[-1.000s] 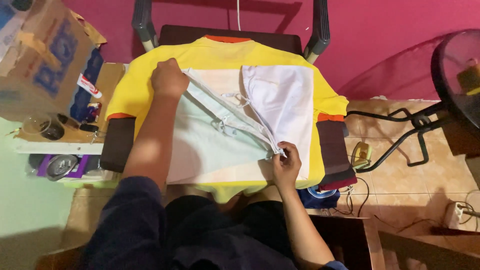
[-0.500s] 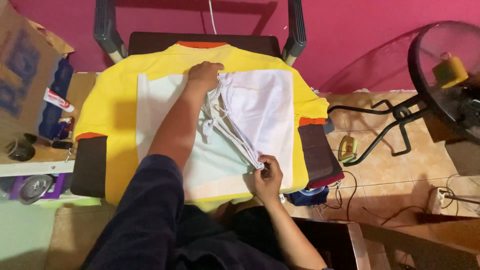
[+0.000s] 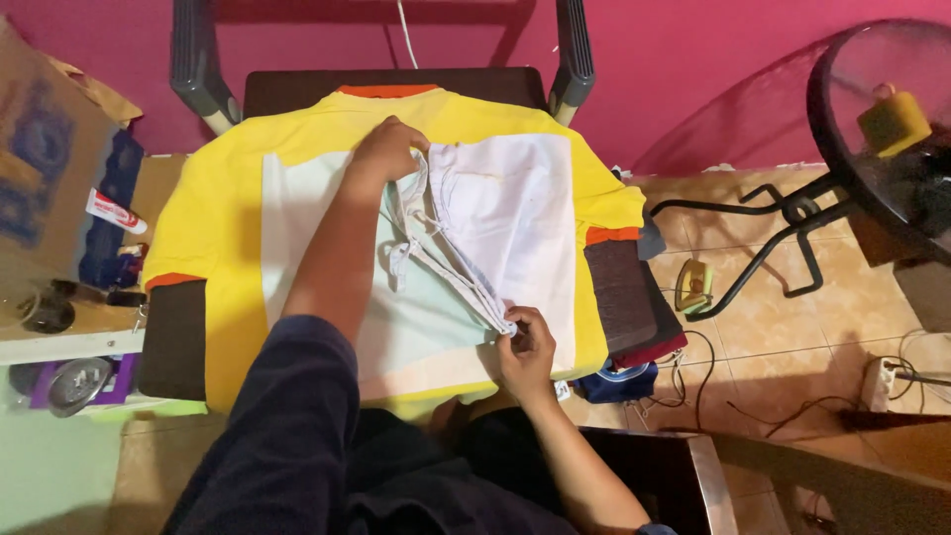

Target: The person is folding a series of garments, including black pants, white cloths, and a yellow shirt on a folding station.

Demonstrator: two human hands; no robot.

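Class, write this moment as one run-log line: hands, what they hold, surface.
left hand: pressing top of white garment | right hand: pinching its lower folded edge | surface: yellow shirt spread over table

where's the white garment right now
In the head view the white garment lies centre frame on the yellow shirt, its folded edge held between the left hand at the top and the right hand at the bottom.

Magenta wall (image 3: 693,59), tan tile floor (image 3: 792,327) w/ loose cables, black fan (image 3: 882,129) (right side).
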